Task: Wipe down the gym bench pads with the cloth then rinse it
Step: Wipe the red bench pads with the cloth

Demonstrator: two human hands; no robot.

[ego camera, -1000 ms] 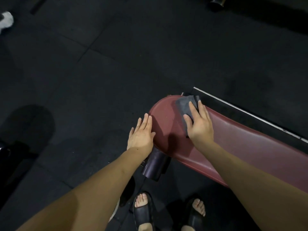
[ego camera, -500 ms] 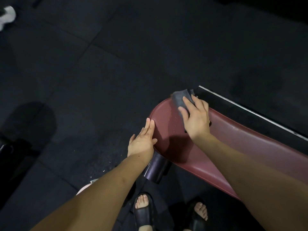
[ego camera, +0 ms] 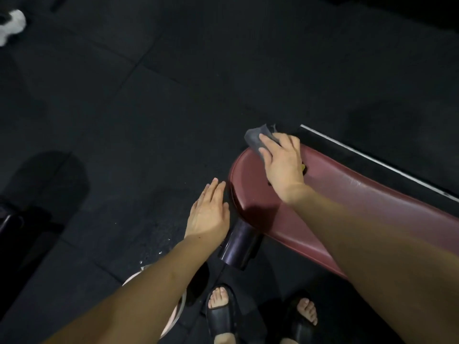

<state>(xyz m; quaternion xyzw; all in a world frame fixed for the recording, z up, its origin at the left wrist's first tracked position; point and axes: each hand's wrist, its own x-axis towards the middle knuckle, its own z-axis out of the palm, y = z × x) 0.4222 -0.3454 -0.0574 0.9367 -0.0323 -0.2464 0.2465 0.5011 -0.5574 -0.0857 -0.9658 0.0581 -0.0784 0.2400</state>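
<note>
Right hand (ego camera: pixel 282 165) pressing dark grey crumpled cloth (ego camera: pixel 258 139) flat-fingered onto far rounded end of maroon padded vinyl bench pad (ego camera: pixel 347 194); cloth overhanging pad's far edge. Left hand (ego camera: pixel 208 212) hovering just left of pad end, fingers straight, holding nothing. Black cylindrical bench support (ego camera: pixel 238 247) showing under pad's near side. Black slide sandals (ego camera: pixel 223 311) standing on black rubber floor (ego camera: pixel 149 108).

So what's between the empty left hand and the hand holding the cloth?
In the head view, the rounded end of the red bench pad lies between the left hand and the right hand pressing the cloth.
</note>
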